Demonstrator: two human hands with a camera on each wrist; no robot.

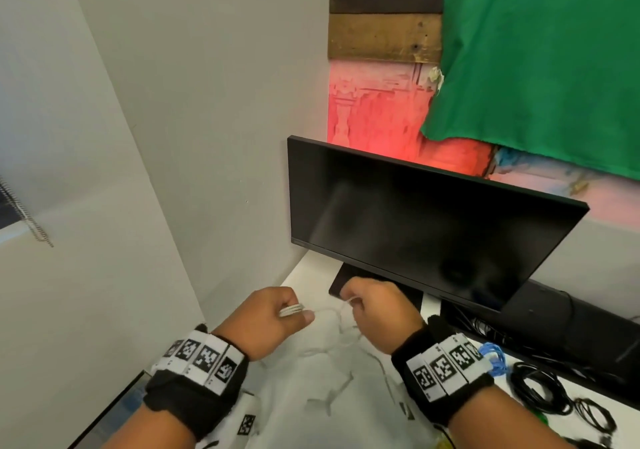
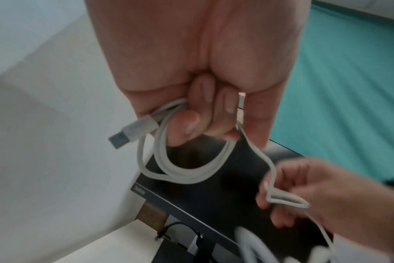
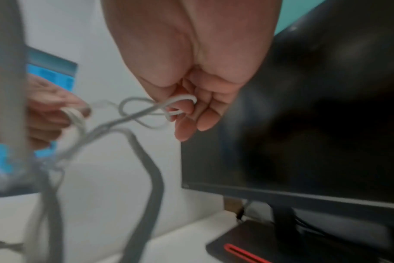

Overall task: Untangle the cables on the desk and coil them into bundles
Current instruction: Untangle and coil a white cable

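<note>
My left hand (image 1: 277, 313) grips a small coil of white cable (image 1: 291, 309) above the desk. In the left wrist view the coil (image 2: 184, 170) hangs in loops from my curled fingers, and its USB plug (image 2: 133, 131) sticks out to the left. My right hand (image 1: 367, 305) pinches a bend of the same white cable (image 3: 180, 105) a short way to the right. The strand between the hands sags and twists into a small loop (image 3: 142, 110). The rest of the cable trails down to the white desk (image 1: 311, 396).
A black monitor (image 1: 415, 220) stands right behind the hands, its base (image 3: 247, 245) on the desk. Several black cable bundles (image 1: 540, 393) and a blue cable (image 1: 493, 355) lie at the right. A white wall closes the left side.
</note>
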